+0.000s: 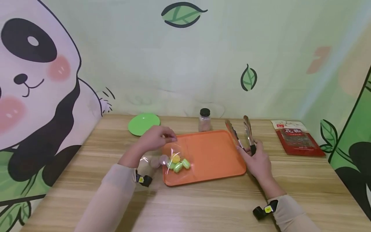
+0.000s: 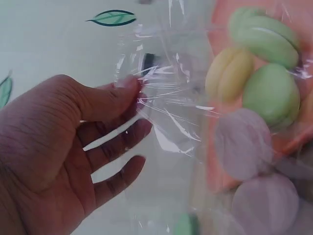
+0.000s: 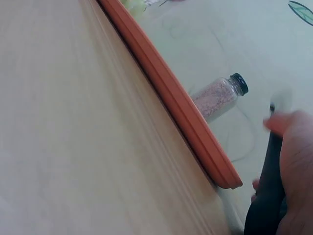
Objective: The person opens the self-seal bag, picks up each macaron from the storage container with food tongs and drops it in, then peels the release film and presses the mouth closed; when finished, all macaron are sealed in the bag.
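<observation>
My left hand (image 1: 156,138) pinches the top of a clear plastic bag (image 2: 171,122) between thumb and fingertips. Several macarons show through the film: green ones (image 2: 271,95), a yellow one (image 2: 230,73) and pale purple ones (image 2: 243,143). In the head view the bag overlaps the left part of an orange tray (image 1: 217,158). Metal tongs (image 1: 247,129) with black grips are in my right hand (image 1: 258,161), at the tray's right edge. Their two arms point up and away from me, spread apart. In the right wrist view, only part of that hand and a dark grip (image 3: 266,200) show.
Behind the tray stands a clear jar (image 1: 204,124) with a black lid and pinkish contents. A green plate (image 1: 143,124) lies at the back left. On the right is a red packet (image 1: 298,138). A wall printed with a panda and leaves rises behind the wooden table (image 1: 197,203).
</observation>
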Demonstrator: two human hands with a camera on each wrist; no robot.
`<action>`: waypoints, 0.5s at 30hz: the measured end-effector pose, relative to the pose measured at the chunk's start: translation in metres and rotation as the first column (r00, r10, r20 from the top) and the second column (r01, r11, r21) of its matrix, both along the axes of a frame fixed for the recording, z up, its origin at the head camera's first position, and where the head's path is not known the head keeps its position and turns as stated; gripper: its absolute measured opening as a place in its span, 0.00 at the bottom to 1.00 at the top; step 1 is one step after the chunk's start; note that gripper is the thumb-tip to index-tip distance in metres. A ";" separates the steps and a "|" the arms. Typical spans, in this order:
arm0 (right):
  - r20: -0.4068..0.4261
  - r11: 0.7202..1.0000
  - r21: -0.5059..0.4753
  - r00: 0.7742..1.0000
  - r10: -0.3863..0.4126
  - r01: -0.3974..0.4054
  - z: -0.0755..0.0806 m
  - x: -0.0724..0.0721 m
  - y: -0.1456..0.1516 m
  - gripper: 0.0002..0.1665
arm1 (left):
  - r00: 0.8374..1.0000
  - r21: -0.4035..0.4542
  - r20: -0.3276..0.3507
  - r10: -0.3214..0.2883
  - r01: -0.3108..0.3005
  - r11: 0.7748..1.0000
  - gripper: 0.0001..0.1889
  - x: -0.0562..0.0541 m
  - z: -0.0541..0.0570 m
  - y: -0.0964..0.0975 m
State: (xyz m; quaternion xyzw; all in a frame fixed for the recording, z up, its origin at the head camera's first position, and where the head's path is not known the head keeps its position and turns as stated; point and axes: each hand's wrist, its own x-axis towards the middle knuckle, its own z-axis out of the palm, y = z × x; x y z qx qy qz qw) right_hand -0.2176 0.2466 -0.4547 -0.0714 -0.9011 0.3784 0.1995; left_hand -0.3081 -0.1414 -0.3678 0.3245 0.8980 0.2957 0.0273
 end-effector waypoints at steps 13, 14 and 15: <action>-0.015 0.971 0.237 1.000 0.019 -0.015 0.001 -0.005 0.014 0.38 | 0.996 0.393 -0.071 0.053 -0.020 0.919 0.02 0.043 0.048 -0.021; -0.091 0.973 0.231 0.995 0.032 -0.010 0.002 -0.005 0.012 0.35 | 0.996 0.422 -0.074 0.056 -0.020 0.906 0.02 0.045 0.050 -0.022; -0.178 0.976 0.219 0.982 0.059 -0.019 0.004 -0.005 0.010 0.33 | 0.995 0.441 -0.081 0.062 -0.020 0.897 0.02 0.046 0.053 -0.023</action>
